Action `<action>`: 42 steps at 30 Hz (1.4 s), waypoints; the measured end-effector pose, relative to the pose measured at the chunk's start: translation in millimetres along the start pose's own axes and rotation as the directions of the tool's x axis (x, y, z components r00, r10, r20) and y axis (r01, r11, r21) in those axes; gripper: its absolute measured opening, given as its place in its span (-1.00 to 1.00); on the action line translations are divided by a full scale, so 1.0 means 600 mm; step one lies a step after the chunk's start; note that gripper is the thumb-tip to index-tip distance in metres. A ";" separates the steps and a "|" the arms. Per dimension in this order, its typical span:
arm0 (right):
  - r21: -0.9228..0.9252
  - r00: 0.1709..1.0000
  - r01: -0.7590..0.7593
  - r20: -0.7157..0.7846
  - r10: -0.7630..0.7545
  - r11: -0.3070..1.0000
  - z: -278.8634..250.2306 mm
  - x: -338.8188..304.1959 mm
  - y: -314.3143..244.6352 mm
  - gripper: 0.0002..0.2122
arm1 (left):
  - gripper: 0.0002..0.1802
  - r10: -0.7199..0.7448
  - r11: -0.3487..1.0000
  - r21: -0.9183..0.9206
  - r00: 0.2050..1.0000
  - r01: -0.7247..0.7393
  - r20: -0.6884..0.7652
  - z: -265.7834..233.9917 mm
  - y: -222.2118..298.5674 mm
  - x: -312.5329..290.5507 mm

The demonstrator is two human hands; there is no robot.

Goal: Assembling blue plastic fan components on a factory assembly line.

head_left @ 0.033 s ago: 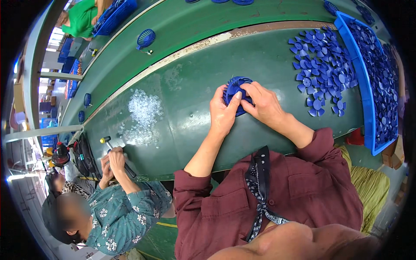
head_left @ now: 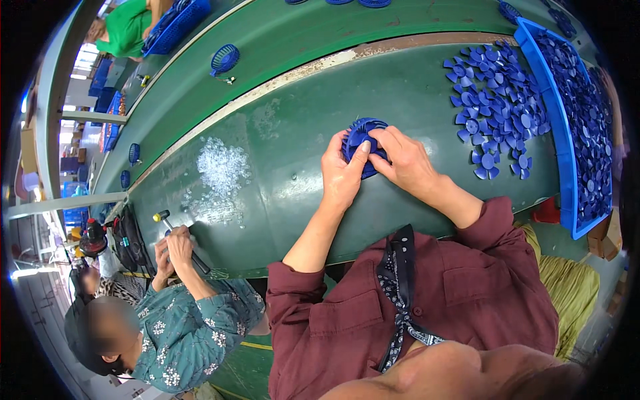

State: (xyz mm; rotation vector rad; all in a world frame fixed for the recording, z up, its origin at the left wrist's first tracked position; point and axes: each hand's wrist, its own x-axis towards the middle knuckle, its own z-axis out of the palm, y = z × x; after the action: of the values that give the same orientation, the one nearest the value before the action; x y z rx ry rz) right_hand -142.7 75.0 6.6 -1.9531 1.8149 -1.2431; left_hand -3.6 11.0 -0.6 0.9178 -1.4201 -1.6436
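Both hands hold a round blue fan housing [head_left: 366, 125] with a slatted rim, above the green bench. My left hand [head_left: 343, 175] closes around its left side, thumb laid over the front. On the right side, my right hand [head_left: 408, 159] grips it with bent fingers reaching inside the rim. Part of the housing's inside is covered by my fingers, so I cannot make out what they touch there. Loose blue fan blades [head_left: 492, 107] lie in a heap to the right. A pile of small clear plastic pieces [head_left: 223, 168] lies to the left.
A blue tray [head_left: 564, 150] full of fan blades stands at the right edge. Beyond a worn ledge [head_left: 320, 65], a green belt carries a blue fan housing [head_left: 225, 59]. At left, a co-worker's hands [head_left: 175, 251] hold a hammer [head_left: 162, 217]; another person in green [head_left: 125, 30] is farther off.
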 end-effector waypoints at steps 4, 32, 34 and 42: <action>0.042 0.987 0.072 -0.144 -0.065 0.996 -0.005 0.005 0.002 -0.64 | -0.65 0.021 1.000 -0.013 1.000 -0.021 -0.014 -0.009 0.000 0.007; -0.664 0.932 -0.347 -0.165 0.323 0.663 -0.152 0.087 0.218 -0.63 | -0.73 0.129 0.960 0.253 0.991 -0.119 -0.023 -0.039 -0.009 0.022; -0.663 0.945 -0.316 -0.162 0.283 0.679 -0.160 0.081 0.240 -0.69 | -0.75 0.127 0.944 0.307 0.992 -0.123 0.008 -0.033 -0.005 0.020; -0.400 0.970 -0.141 -0.239 0.046 0.906 -0.146 0.100 0.145 -0.84 | -0.79 0.148 0.895 0.414 0.986 -0.168 0.082 -0.031 -0.024 0.019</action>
State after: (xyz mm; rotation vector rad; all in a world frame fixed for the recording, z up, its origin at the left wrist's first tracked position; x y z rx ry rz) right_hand -271.7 35.4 31.0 -1.9528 2.4296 -1.1609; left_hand 6.5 -6.0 -17.4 0.9694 -1.8755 -1.2664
